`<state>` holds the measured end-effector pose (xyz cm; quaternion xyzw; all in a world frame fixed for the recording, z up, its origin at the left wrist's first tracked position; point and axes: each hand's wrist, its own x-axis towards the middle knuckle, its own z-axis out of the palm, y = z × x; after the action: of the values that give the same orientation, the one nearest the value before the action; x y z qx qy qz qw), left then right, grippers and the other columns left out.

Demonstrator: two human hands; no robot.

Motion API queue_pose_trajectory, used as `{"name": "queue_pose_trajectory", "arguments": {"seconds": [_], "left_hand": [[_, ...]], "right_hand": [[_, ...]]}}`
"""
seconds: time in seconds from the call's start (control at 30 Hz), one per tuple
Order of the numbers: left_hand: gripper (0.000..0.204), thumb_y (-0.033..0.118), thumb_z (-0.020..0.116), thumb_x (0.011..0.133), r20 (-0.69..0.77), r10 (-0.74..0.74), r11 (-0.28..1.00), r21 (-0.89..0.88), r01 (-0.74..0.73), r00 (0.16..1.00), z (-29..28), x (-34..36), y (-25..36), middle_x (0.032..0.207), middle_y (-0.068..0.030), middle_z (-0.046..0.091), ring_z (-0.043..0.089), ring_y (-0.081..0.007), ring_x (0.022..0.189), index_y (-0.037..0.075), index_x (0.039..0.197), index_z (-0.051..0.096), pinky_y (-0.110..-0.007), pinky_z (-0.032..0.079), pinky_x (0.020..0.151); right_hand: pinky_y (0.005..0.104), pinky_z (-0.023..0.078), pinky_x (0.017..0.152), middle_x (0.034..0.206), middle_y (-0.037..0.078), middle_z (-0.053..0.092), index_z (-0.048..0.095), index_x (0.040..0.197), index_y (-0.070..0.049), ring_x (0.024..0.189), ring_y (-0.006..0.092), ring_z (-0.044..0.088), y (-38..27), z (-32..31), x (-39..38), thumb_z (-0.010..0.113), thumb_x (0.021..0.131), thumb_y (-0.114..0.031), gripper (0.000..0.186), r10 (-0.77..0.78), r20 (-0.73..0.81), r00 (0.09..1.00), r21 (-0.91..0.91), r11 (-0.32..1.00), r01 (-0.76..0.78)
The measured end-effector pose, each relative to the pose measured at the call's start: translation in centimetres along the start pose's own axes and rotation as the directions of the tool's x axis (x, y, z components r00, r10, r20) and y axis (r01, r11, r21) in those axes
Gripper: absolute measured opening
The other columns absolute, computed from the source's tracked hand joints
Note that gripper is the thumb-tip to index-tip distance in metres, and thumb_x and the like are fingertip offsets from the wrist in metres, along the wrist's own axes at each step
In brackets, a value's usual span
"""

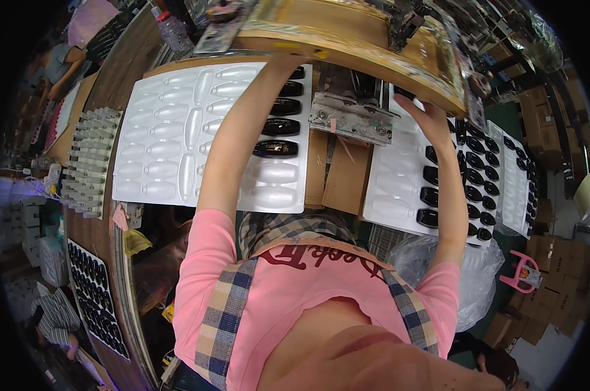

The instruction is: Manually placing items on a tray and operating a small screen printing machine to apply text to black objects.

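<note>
A wooden-edged screen-like frame point(373, 53), smeared by motion, spans the top above a metal fixture point(350, 120). A dark, glossy piece point(365, 85) lies in the fixture, partly under the frame. My left hand point(296, 60) reaches up to the frame's near edge; its fingers are hidden. Below the frame's right part, my right hand point(428, 120) has its thumb stretched leftward, apart from the other fingers, which the frame partly covers; nothing shows in it. The left white moulded tray point(155, 140) holds a column of glossy black bottle-shaped pieces point(275, 148) beside my left forearm.
Beyond my right forearm, another white tray point(389, 189) carries many black pieces point(477, 173). Cardboard point(347, 176) lies between the trays. Upright pale holders point(90, 163) stand on the left bench. A pink stool point(520, 271) and cartons point(559, 274) are at right; other people work at left.
</note>
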<state>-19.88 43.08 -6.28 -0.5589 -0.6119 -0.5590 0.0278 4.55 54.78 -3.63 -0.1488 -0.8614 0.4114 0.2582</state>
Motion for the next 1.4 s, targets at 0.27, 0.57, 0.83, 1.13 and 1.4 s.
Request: {"name": "queue_pose_trajectory", "arguments": {"seconds": [0.27, 0.57, 0.83, 1.13, 1.4], "left_hand": [[0.017, 0.012, 0.058, 0.081, -0.29, -0.529, 0.84, -0.314, 0.443, 0.798, -9.5, -10.3, 3.5, 0.082, -0.0044, 0.06, 0.053, -0.0077, 0.075, -0.002, 0.091, 0.061, -0.02, 0.041, 0.069], [0.013, 0.011, 0.056, 0.082, -0.295, -0.733, 0.669, -0.156, 0.726, 0.613, -6.0, -25.9, 7.9, 0.079, -0.0065, 0.059, 0.052, -0.0125, 0.076, -0.002, 0.086, 0.058, -0.024, 0.041, 0.07], [0.011, 0.009, 0.058, 0.077, -0.293, -0.558, 0.692, 0.351, 0.631, 0.776, -6.2, -25.6, 7.2, 0.086, -0.0108, 0.057, 0.049, -0.0251, 0.082, 0.001, 0.085, 0.058, -0.033, 0.038, 0.074], [0.018, 0.008, 0.057, 0.076, -0.202, -0.014, 0.989, 0.144, 0.043, 0.979, -4.5, -7.0, 3.0, 0.091, -0.0112, 0.057, 0.051, -0.0268, 0.091, 0.003, 0.093, 0.057, -0.035, 0.039, 0.077], [0.015, 0.01, 0.054, 0.079, 0.186, -0.174, 0.98, 0.124, 0.153, 0.967, 0.7, 1.5, -4.3, 0.088, -0.0086, 0.059, 0.053, -0.0248, 0.087, 0.004, 0.091, 0.058, -0.034, 0.041, 0.075]], "right_hand": [[0.0299, 0.039, 0.081, 0.101, 0.012, 0.057, 0.053, 0.103, 0.002, 0.092, 0.0193, 0.053, -3.3, 3.7, 1.4, 0.068, 0.071, -0.028, 0.047, 0.14, 0.171, 0.975, -0.17, 0.979, -0.111], [0.0289, 0.045, 0.073, 0.098, 0.015, 0.058, 0.053, 0.102, 0.004, 0.084, 0.0236, 0.058, -5.4, -3.5, -9.7, 0.056, 0.081, -0.018, 0.03, 0.362, 0.057, 0.931, -0.386, 0.867, -0.314], [0.0365, 0.045, 0.068, 0.098, 0.012, 0.052, 0.053, 0.096, -0.003, 0.078, 0.0303, 0.055, -6.5, -4.9, -17.7, 0.068, 0.064, -0.01, 0.036, 0.509, 0.198, 0.837, -0.813, 0.563, -0.15], [0.0194, 0.041, 0.057, 0.099, 0.007, 0.055, 0.049, 0.113, -0.003, 0.066, 0.0051, 0.052, -4.5, -5.5, -10.8, 0.061, 0.077, -0.012, 0.039, 0.407, -0.158, 0.9, -0.209, 0.877, -0.434], [0.0239, 0.043, 0.074, 0.094, 0.005, 0.058, 0.05, 0.107, 0.004, 0.084, 0.0126, 0.054, -1.3, -0.4, -1.7, 0.06, 0.079, -0.009, 0.032, 0.052, -0.121, 0.991, -0.072, 0.996, -0.061]]}}
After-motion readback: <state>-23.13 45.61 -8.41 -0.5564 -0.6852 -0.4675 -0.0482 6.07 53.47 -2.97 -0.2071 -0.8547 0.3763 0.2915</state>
